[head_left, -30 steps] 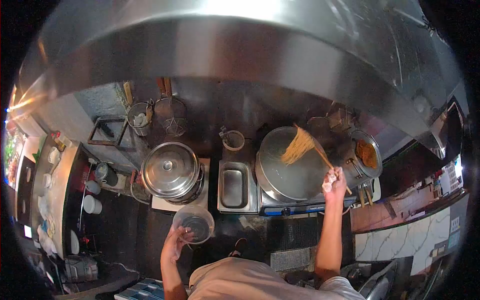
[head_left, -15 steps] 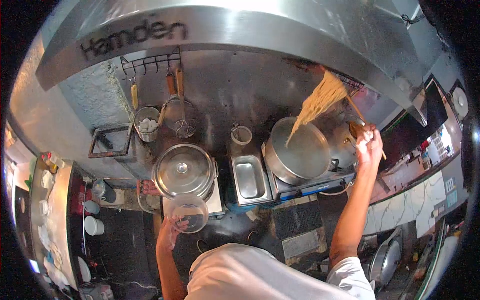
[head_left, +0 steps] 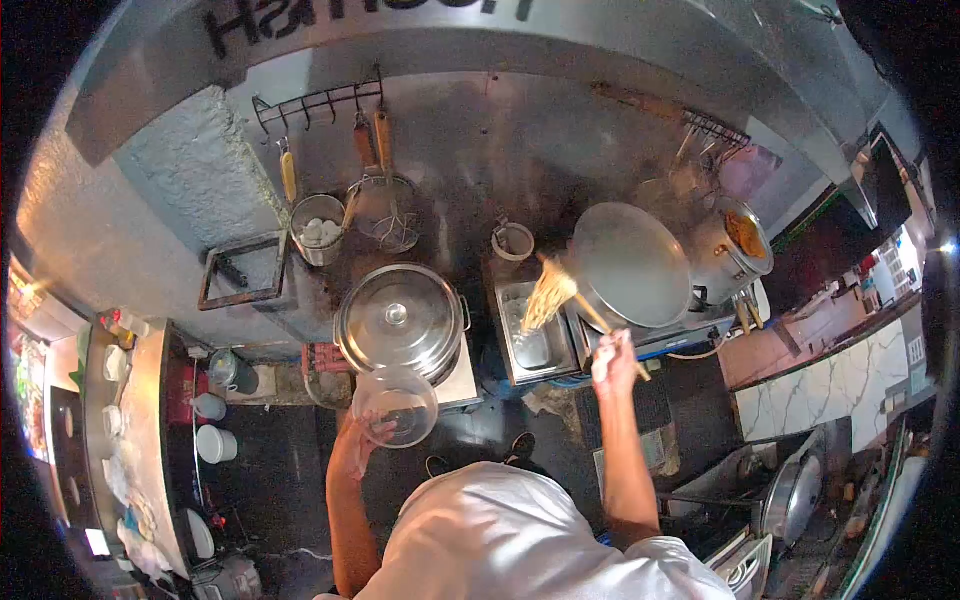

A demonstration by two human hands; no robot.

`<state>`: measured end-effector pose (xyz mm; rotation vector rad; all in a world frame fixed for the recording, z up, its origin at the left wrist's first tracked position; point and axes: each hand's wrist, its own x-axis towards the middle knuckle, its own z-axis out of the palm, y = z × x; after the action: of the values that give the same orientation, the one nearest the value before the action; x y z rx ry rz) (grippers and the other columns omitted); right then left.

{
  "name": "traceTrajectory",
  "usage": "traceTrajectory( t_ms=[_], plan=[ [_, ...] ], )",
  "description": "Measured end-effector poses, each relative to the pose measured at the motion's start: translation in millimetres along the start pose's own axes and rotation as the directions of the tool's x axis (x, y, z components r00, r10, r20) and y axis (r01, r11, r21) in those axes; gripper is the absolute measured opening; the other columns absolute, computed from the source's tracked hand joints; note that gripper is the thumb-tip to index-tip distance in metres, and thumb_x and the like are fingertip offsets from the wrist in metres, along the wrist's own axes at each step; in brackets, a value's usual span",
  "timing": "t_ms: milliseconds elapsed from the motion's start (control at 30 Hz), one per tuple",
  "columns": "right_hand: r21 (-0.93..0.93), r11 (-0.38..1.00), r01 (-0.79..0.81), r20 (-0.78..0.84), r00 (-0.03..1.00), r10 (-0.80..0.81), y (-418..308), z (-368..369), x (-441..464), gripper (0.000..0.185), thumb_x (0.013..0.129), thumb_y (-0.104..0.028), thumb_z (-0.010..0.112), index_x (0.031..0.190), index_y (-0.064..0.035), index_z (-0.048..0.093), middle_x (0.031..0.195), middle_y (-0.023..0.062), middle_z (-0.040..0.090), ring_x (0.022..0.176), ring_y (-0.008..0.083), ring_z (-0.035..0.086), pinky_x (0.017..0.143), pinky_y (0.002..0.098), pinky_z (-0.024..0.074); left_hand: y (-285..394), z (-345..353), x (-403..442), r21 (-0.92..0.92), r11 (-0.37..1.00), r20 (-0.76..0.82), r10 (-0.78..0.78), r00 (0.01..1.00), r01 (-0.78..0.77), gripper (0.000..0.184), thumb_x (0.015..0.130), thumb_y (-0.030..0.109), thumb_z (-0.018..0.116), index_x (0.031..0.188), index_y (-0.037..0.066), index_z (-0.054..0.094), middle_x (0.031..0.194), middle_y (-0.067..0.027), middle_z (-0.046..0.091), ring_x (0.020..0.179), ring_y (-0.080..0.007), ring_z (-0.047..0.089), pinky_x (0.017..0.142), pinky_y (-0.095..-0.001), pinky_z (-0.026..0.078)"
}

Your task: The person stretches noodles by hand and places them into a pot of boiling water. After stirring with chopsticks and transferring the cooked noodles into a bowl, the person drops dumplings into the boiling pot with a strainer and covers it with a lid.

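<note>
My right hand [head_left: 614,362] is closed round long wooden sticks [head_left: 593,314]. Pale noodles [head_left: 549,296] hang from their far end, over the steel tray [head_left: 540,350] left of the big pot. That wide pot [head_left: 632,265] holds cloudy, steaming liquid. My left hand [head_left: 374,425] grips a clear round plastic bowl [head_left: 402,408] by its left side. The bowl looks empty and sits just in front of the lidded steel pot [head_left: 398,322].
A small pot with white eggs [head_left: 319,232] and wire strainers [head_left: 391,228] are at the back left. Behind the tray is a small cup [head_left: 512,241]. A pot with orange-brown food [head_left: 742,236] stands right of the big pot.
The noodles were lifted high above the big pot, then came down and left to the tray. My right hand moved left with the sticks. My left hand still holds the bowl; the view has shifted.
</note>
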<state>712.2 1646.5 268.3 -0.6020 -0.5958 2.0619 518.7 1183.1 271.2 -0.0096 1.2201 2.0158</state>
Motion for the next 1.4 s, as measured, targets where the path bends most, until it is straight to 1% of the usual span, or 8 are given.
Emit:
traceTrajectory(
  t_ms=[167, 233, 400, 700, 1000, 1200, 1300, 1400],
  plan=[
    [-0.203, 0.976, -0.085, -0.050, 0.996, 0.076, 75.3, -57.7, 3.5, 0.023, 0.101, -0.031, 0.050, 0.089, -0.0113, 0.053, 0.073, 0.0030, 0.055, 0.061, 0.0117, 0.050, 0.054, 0.0233, 0.0423, 6.8, 9.3, -6.4, 0.066, 0.996, -0.050, -0.050, 0.998, 0.053, 0.061, 0.095, 0.034, 0.060, 0.145, 0.010, 0.036, 0.116, -0.0106, 0.059, 0.098, -0.0241, 0.066, 0.080, -0.0345, 0.056],
    [-0.238, 0.965, -0.109, -0.124, 0.989, 0.081, 91.6, -67.3, 5.9, 0.024, 0.102, -0.028, 0.047, 0.091, -0.0086, 0.052, 0.072, 0.0070, 0.056, 0.058, 0.0133, 0.049, 0.053, 0.0246, 0.0413, 10.6, 10.7, -9.8, 0.087, 0.995, -0.079, -0.050, 0.996, 0.057, 0.064, 0.094, 0.035, 0.061, 0.146, 0.010, 0.034, 0.117, -0.0103, 0.059, 0.098, -0.0228, 0.066, 0.080, -0.0340, 0.055],
    [-0.222, 0.960, -0.169, -0.067, 0.985, 0.158, 116.6, -103.4, 22.3, 0.023, 0.103, -0.026, 0.044, 0.090, -0.0081, 0.052, 0.070, 0.0068, 0.055, 0.056, 0.0126, 0.048, 0.050, 0.0258, 0.0400, 12.0, 17.7, -15.8, 0.079, 0.996, -0.056, -0.047, 0.997, 0.051, 0.069, 0.093, 0.036, 0.062, 0.149, 0.012, 0.030, 0.118, -0.0110, 0.059, 0.097, -0.0232, 0.066, 0.081, -0.0349, 0.055],
    [-0.210, 0.955, -0.209, -0.137, 0.974, 0.183, 115.9, -121.5, 27.5, 0.024, 0.103, -0.028, 0.044, 0.089, -0.0101, 0.052, 0.070, 0.0037, 0.054, 0.057, 0.0121, 0.047, 0.050, 0.0254, 0.0393, -1.5, 30.1, -17.7, 0.080, 0.993, -0.084, -0.078, 0.993, 0.085, 0.068, 0.094, 0.034, 0.061, 0.150, 0.013, 0.029, 0.118, -0.0110, 0.058, 0.100, -0.0266, 0.064, 0.086, -0.0391, 0.053],
    [-0.108, 0.962, -0.249, -0.065, 0.968, 0.244, 113.9, -127.2, 27.3, 0.025, 0.104, -0.029, 0.043, 0.089, -0.0105, 0.051, 0.069, 0.0038, 0.054, 0.051, 0.0120, 0.045, 0.047, 0.0249, 0.0378, -1.8, 46.3, -13.5, 0.089, 0.992, -0.066, -0.085, 0.994, 0.091, 0.066, 0.094, 0.031, 0.062, 0.149, 0.011, 0.031, 0.120, -0.0123, 0.060, 0.101, -0.0274, 0.066, 0.084, -0.0386, 0.054],
    [-0.174, 0.956, -0.235, -0.134, 0.968, 0.214, 111.9, -117.8, 21.3, 0.026, 0.104, -0.030, 0.042, 0.089, -0.0105, 0.050, 0.069, 0.0044, 0.054, 0.050, 0.0112, 0.043, 0.046, 0.0249, 0.0368, -8.3, 42.2, -7.7, 0.083, 0.992, -0.047, -0.091, 0.995, 0.095, 0.063, 0.095, 0.029, 0.060, 0.148, 0.011, 0.032, 0.120, -0.0116, 0.060, 0.100, -0.0272, 0.066, 0.082, -0.0378, 0.055],
    [-0.194, 0.950, -0.246, -0.061, 0.969, 0.239, 112.4, -127.7, 23.5, 0.026, 0.104, -0.030, 0.042, 0.089, -0.0104, 0.050, 0.069, 0.0047, 0.055, 0.050, 0.0112, 0.043, 0.046, 0.0255, 0.0369, -6.2, 49.0, -8.9, 0.109, 0.989, -0.060, -0.092, 0.994, 0.098, 0.062, 0.095, 0.029, 0.060, 0.147, 0.011, 0.033, 0.120, -0.0116, 0.060, 0.099, -0.0270, 0.067, 0.082, -0.0377, 0.055],
    [-0.208, 0.946, -0.249, -0.169, 0.962, 0.216, 114.0, -122.0, 22.3, 0.026, 0.104, -0.030, 0.041, 0.089, -0.0107, 0.050, 0.070, 0.0046, 0.055, 0.050, 0.0113, 0.043, 0.045, 0.0253, 0.0369, -9.9, 46.6, -6.5, 0.110, 0.988, -0.059, -0.103, 0.993, 0.109, 0.062, 0.095, 0.029, 0.060, 0.147, 0.011, 0.033, 0.119, -0.0119, 0.060, 0.099, -0.0267, 0.066, 0.082, -0.0387, 0.055]
  ],
)
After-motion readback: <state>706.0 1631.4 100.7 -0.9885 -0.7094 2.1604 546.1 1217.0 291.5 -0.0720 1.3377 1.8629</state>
